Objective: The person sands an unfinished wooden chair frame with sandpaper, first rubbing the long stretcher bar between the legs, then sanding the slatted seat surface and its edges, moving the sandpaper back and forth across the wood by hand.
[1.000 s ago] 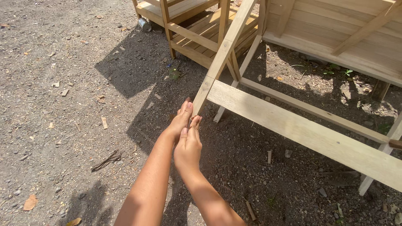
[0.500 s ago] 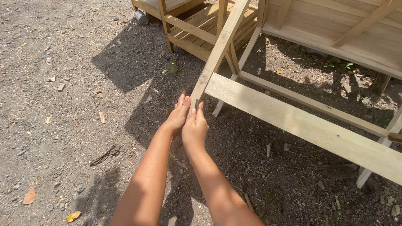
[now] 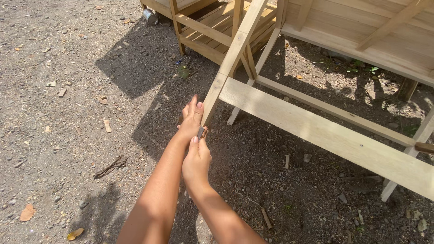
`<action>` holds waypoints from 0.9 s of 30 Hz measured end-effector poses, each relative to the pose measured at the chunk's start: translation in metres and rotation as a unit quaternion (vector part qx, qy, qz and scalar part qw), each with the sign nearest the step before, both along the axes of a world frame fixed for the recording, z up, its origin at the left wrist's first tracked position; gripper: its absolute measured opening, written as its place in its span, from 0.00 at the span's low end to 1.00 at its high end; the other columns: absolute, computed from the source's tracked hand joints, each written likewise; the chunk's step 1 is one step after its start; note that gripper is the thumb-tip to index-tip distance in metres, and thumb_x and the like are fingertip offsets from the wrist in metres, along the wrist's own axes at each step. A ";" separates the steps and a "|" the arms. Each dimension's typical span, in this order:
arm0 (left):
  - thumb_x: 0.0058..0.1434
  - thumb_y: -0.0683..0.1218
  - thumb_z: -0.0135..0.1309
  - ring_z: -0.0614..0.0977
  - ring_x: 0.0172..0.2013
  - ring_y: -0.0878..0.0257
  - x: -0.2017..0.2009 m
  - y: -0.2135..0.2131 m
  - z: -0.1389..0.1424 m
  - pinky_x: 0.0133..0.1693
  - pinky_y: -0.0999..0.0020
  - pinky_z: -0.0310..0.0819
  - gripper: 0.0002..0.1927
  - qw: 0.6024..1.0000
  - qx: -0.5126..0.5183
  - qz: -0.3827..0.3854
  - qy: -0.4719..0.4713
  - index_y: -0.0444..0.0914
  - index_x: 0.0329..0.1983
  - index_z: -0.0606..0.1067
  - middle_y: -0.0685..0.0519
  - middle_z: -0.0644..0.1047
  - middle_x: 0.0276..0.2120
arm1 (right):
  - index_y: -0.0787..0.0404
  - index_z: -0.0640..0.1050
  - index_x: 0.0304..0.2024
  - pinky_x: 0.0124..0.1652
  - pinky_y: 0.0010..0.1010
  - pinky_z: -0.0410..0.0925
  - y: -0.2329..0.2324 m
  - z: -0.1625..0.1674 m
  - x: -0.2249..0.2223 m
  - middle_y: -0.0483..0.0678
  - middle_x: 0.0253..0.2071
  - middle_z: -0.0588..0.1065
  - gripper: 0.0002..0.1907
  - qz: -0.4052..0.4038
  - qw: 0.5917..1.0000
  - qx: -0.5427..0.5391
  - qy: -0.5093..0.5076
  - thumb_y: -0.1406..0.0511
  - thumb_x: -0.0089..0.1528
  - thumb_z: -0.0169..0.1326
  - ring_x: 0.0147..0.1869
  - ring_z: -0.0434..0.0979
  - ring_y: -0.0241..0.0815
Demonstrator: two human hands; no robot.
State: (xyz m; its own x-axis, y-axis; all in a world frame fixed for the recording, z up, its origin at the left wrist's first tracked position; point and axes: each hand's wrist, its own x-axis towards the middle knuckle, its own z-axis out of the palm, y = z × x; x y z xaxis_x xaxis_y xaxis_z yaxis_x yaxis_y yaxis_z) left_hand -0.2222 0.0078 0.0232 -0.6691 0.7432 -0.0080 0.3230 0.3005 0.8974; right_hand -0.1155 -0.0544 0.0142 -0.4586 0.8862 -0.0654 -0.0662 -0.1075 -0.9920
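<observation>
Wooden leg (image 3: 226, 74) | left hand (image 3: 192, 119) touching | right hand (image 3: 196, 160) below

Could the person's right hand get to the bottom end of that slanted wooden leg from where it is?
Probably yes: the right hand sits just below the leg's foot, beside the left hand, with only open gravel ground around.

pale wood leg (image 3: 228, 68), slanted, foot on dirt, w/ small grey piece (image 3: 200, 132)

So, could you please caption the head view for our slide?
Both hands, left hand and right hand, meet at the foot of a slanted wooden leg on gravel ground.
</observation>
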 end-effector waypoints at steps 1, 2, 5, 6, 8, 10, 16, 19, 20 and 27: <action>0.60 0.79 0.19 0.46 0.76 0.44 0.001 0.000 0.001 0.68 0.29 0.23 0.46 1.000 -0.009 0.005 -0.001 0.58 0.79 0.47 0.46 0.44 0.77 | 0.62 0.76 0.57 0.56 0.38 0.70 -0.002 0.000 -0.002 0.53 0.53 0.81 0.22 -0.008 1.000 -0.007 0.018 0.59 0.71 0.35 0.57 0.82 0.44; 0.60 0.79 0.20 0.45 0.76 0.45 0.001 0.000 0.004 0.67 0.28 0.22 0.45 1.000 -0.017 0.012 -0.010 0.59 0.79 0.47 0.47 0.43 0.78 | 0.63 0.75 0.56 0.56 0.38 0.70 0.000 -0.001 -0.006 0.53 0.52 0.81 0.22 -0.019 0.999 -0.012 0.036 0.59 0.71 0.35 0.56 0.82 0.44; 0.60 0.78 0.22 0.41 0.77 0.46 0.004 -0.001 0.008 0.66 0.25 0.21 0.44 0.998 -0.050 0.036 -0.017 0.62 0.78 0.47 0.48 0.43 0.78 | 0.68 0.75 0.51 0.54 0.39 0.70 0.021 -0.003 -0.017 0.55 0.49 0.80 0.21 -0.019 0.973 -0.147 0.180 0.60 0.72 0.35 0.52 0.80 0.45; 0.60 0.78 0.22 0.40 0.77 0.46 0.005 -0.002 0.009 0.66 0.23 0.23 0.43 0.996 -0.073 0.044 -0.009 0.63 0.78 0.46 0.47 0.42 0.78 | 0.70 0.75 0.49 0.53 0.40 0.70 0.031 -0.002 -0.017 0.55 0.48 0.79 0.22 -0.014 0.947 -0.212 0.240 0.60 0.73 0.35 0.51 0.79 0.45; 0.62 0.76 0.25 0.37 0.77 0.45 0.007 -0.005 0.015 0.65 0.21 0.24 0.42 0.989 -0.128 0.074 0.004 0.63 0.79 0.43 0.46 0.40 0.78 | 0.70 0.76 0.47 0.49 0.41 0.69 0.056 0.007 -0.005 0.56 0.46 0.77 0.19 0.040 0.964 -0.208 0.159 0.61 0.73 0.38 0.47 0.76 0.45; 0.67 0.73 0.31 0.34 0.76 0.42 0.012 -0.003 0.026 0.65 0.21 0.24 0.40 0.979 -0.171 0.111 0.026 0.61 0.79 0.40 0.44 0.36 0.78 | 0.69 0.76 0.46 0.47 0.41 0.70 0.078 0.027 0.028 0.55 0.43 0.77 0.17 0.127 0.961 -0.205 0.137 0.62 0.72 0.41 0.44 0.77 0.45; 0.66 0.53 0.53 0.36 0.77 0.42 0.119 0.016 0.064 0.69 0.28 0.32 0.45 0.944 0.028 0.113 0.307 0.41 0.79 0.42 0.41 0.41 0.77 | 0.64 0.77 0.60 0.37 0.25 0.68 0.099 0.133 0.227 0.48 0.33 0.79 0.20 -0.149 0.920 0.314 -0.182 0.60 0.73 0.43 0.35 0.76 0.32; 0.63 0.52 0.53 0.36 0.76 0.41 0.211 0.038 0.063 0.70 0.36 0.34 0.46 0.912 0.083 -0.112 0.386 0.41 0.78 0.43 0.41 0.41 0.77 | 0.66 0.67 0.73 0.51 0.39 0.65 0.102 0.140 0.302 0.63 0.51 0.73 0.25 -0.306 0.793 0.444 -0.283 0.66 0.73 0.42 0.51 0.71 0.55; 0.61 0.52 0.54 0.38 0.76 0.45 0.235 0.045 0.059 0.71 0.39 0.34 0.48 0.901 0.057 -0.169 0.394 0.43 0.78 0.43 0.44 0.41 0.77 | 0.68 0.67 0.72 0.60 0.43 0.63 0.106 0.133 0.316 0.66 0.61 0.70 0.25 -0.316 0.745 0.502 -0.305 0.67 0.73 0.42 0.63 0.68 0.59; 0.66 0.50 0.50 0.47 0.78 0.55 0.272 0.073 0.014 0.73 0.44 0.39 0.40 0.849 0.145 -0.084 0.501 0.45 0.80 0.50 0.53 0.48 0.79 | 0.65 0.66 0.73 0.73 0.57 0.44 0.157 0.034 0.287 0.55 0.77 0.58 0.28 -0.239 0.705 0.551 -0.376 0.61 0.72 0.41 0.82 0.49 0.58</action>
State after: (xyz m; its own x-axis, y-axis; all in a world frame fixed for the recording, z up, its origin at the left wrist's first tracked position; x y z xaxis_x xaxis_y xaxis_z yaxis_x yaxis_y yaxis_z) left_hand 0.0502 0.0812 0.0370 -0.1165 0.7021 0.7025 0.9845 -0.0116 0.1749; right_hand 0.1710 0.1030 0.0480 -0.2927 0.6304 0.7190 0.7563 0.6127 -0.2293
